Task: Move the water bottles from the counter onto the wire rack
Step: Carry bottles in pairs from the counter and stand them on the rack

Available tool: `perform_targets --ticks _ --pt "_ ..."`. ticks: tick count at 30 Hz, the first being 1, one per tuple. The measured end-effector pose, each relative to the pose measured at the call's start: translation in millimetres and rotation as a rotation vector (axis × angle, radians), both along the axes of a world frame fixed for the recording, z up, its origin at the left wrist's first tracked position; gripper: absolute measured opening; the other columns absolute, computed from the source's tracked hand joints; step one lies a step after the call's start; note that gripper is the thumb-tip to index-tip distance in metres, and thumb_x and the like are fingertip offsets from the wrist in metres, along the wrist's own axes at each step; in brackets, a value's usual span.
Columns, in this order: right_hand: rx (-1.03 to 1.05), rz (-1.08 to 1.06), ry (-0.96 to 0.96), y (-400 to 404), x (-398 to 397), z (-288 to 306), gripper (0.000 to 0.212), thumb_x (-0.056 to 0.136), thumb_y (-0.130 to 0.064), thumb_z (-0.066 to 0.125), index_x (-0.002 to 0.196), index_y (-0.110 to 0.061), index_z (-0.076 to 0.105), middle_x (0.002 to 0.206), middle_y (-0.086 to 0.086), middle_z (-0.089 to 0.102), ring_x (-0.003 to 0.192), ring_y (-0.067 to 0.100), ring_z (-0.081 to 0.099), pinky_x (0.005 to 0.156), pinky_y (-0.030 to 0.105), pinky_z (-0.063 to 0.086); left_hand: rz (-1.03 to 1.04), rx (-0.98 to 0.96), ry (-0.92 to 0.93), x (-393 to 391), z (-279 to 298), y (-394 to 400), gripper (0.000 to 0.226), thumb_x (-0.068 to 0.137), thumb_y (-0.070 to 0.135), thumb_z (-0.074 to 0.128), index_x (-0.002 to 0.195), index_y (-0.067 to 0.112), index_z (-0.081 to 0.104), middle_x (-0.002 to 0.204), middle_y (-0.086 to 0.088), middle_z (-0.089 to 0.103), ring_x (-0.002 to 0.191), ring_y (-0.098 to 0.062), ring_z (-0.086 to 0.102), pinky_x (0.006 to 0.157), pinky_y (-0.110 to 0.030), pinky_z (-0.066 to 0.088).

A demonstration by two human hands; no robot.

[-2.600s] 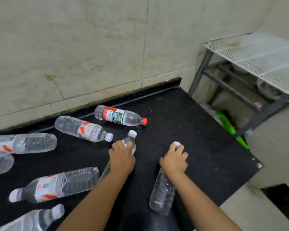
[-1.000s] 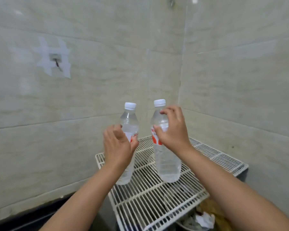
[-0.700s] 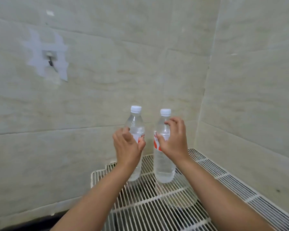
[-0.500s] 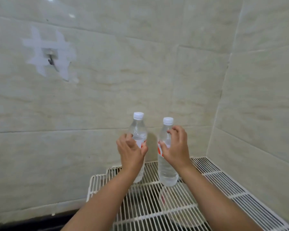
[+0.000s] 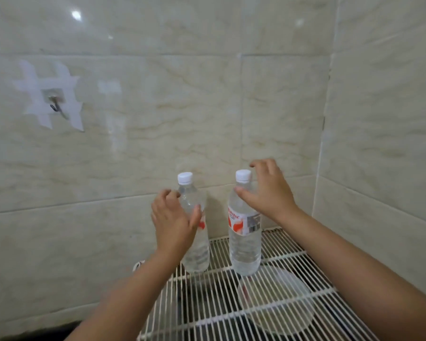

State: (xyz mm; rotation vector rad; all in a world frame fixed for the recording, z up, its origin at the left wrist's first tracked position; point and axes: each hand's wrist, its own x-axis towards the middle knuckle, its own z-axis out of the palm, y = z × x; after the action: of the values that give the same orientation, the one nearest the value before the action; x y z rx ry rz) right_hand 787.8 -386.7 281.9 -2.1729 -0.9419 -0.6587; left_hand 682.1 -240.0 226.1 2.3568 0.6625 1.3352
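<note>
Standing upright at frame centre on the wire rack (image 5: 268,303), both water bottles look shaky: left hand (image 5: 174,221) and right hand (image 5: 268,190) hover with fingers spread, holding nothing. One knock, or a base straddling wires, could topple either.

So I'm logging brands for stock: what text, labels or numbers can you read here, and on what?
Right bottle: red-and-white label with a brand word and a barcode, both too blurred to read.
Left bottle: only a red scrap of label shows beside the left hand; no text is visible.
Wall: no writing.
</note>
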Motion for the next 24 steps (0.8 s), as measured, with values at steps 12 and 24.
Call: perform_targets --ticks 12,24 --pt "-0.395 -0.009 0.085 20 3 34 0.025 0.084 -0.019 0.055 0.107 -0.007 0.058 0.115 0.014 0.060 0.104 0.031 0.056 0.077 0.029 0.044 -0.103 0.106 0.580 9 80 11 0.050 0.094 0.011 0.040 0.143 0.007 0.029 0.148 -0.011 0.035 0.136 -0.024 0.035 0.109 -0.030 0.031" --pt "-0.508 -0.112 0.018 18 -24 44 0.048 0.090 -0.048 0.045 0.107 -0.005 0.058 0.112 0.011 0.063 0.102 0.028 0.059 0.069 0.030 0.040 0.106 0.111 0.476 -6 79 -10 0.045 0.090 0.039 0.053 0.121 0.007 0.052 0.121 -0.014 0.052 0.114 -0.030 0.049 0.088 -0.038 0.045"
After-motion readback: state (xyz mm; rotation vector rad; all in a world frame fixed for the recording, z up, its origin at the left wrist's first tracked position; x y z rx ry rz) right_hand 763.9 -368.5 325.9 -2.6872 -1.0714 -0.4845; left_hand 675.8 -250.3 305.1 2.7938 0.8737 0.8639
